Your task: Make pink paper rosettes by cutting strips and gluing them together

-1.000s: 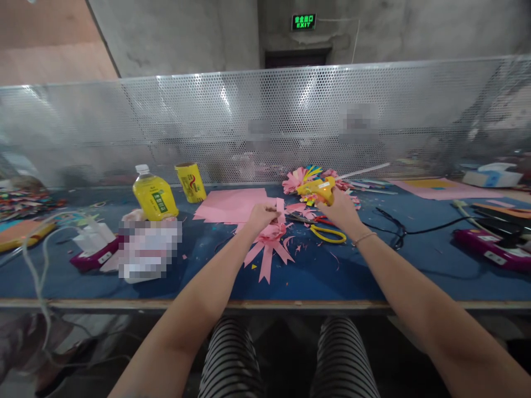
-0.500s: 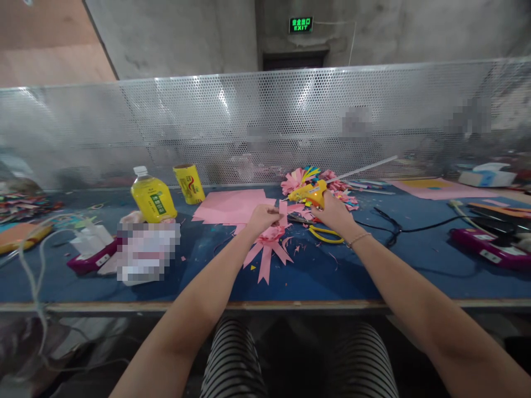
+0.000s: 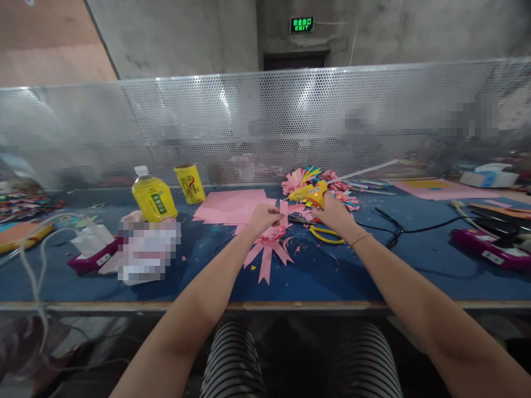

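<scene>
My left hand is closed in a pinch on a short pink paper strip, held upright above a pink paper flower lying on the blue table. My right hand grips a yellow glue gun, whose nozzle points left toward the strip. The gun's black cord trails off to the right. Yellow-handled scissors lie just under my right wrist.
Pink paper sheets lie behind my left hand. A yellow drink bottle and a yellow can stand at left. Finished paper flowers sit by the perforated metal screen. Magenta devices and cables flank both sides.
My right hand lifted the glue gun off the table and swung its nozzle left toward the pink strip. The left hand has kept its pinch in place.
</scene>
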Demonstrator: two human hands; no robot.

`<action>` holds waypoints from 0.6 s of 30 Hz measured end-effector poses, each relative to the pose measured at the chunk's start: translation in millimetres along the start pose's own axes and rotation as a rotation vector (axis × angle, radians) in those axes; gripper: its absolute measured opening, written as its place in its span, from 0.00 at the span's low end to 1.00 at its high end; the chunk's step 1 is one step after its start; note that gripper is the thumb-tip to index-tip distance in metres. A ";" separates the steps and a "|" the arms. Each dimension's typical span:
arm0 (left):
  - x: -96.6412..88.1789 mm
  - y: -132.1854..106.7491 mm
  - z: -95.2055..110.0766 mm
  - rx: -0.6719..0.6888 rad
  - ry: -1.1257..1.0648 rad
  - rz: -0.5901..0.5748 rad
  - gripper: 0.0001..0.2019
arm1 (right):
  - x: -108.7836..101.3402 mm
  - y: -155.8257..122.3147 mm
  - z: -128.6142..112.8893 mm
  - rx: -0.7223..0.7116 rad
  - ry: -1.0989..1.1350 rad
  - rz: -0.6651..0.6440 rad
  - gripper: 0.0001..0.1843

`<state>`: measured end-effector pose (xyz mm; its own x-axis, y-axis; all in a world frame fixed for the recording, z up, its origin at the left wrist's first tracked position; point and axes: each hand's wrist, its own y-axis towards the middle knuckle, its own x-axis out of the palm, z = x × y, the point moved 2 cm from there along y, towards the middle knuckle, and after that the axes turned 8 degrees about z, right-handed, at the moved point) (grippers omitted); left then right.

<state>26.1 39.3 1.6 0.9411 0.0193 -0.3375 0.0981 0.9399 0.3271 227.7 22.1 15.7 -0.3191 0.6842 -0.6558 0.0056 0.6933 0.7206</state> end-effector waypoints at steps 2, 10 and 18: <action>-0.4 0.2 -0.5 0.001 0.000 0.002 0.05 | -0.2 0.5 0.3 0.015 0.005 -0.002 0.18; -3.0 -1.0 1.4 -0.009 -0.012 0.016 0.06 | 0.5 2.3 1.5 0.040 0.001 -0.023 0.18; -3.6 1.2 -2.1 -0.022 -0.024 0.025 0.06 | 3.3 3.2 8.3 0.036 0.017 -0.027 0.17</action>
<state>22.1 41.1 1.3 0.9508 0.0348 -0.3080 0.0676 0.9465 0.3157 234.6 28.4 14.0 -0.3353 0.6614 -0.6709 0.0306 0.7194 0.6939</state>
